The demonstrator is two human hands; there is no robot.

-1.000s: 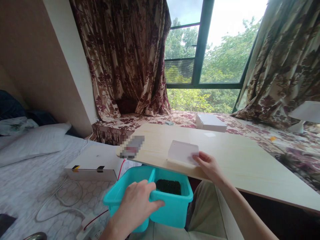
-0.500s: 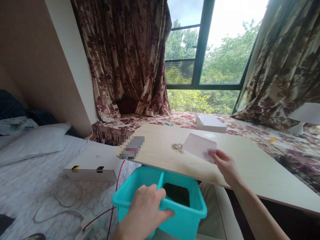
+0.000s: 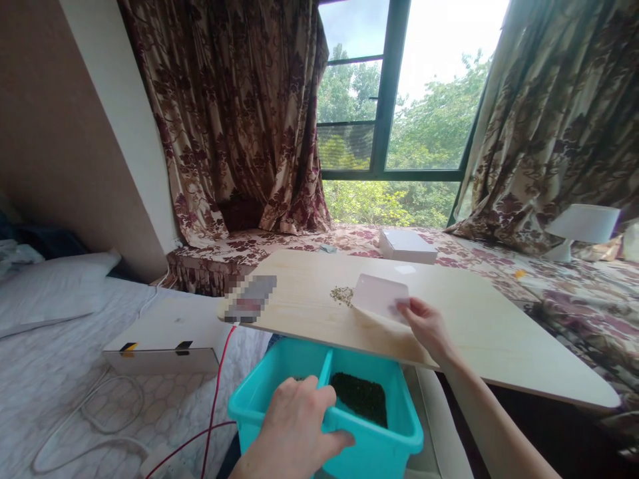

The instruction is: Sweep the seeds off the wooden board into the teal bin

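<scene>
My left hand (image 3: pixel 304 422) is closed on the near rim of a turquoise two-compartment bin (image 3: pixel 407 406), at its divider. Dark green, fine loose material (image 3: pixel 360 397) lies in the right compartment; my hand hides much of the left one. In my right hand (image 3: pixel 424 322) is a thin, pale plastic sheet (image 3: pixel 380 295) with rounded corners, pinched by its right end and tilted over the wooden board (image 3: pixel 299 286). Beside the sheet's left edge sits a small heap of greenish-brown bits (image 3: pixel 341 295) on the board.
A blurred-out flat object (image 3: pixel 251 299) lies at the board's left end, with a red cable (image 3: pixel 218 382) running down from it. White boxes stand on the bed (image 3: pixel 164 332) and the window seat (image 3: pixel 407 246). A lamp (image 3: pixel 584 225) is at the right.
The plastic sheet has moved slightly left and closer to the heap with my right hand. My left hand keeps its grip on the bin. The camera view has turned a little right.
</scene>
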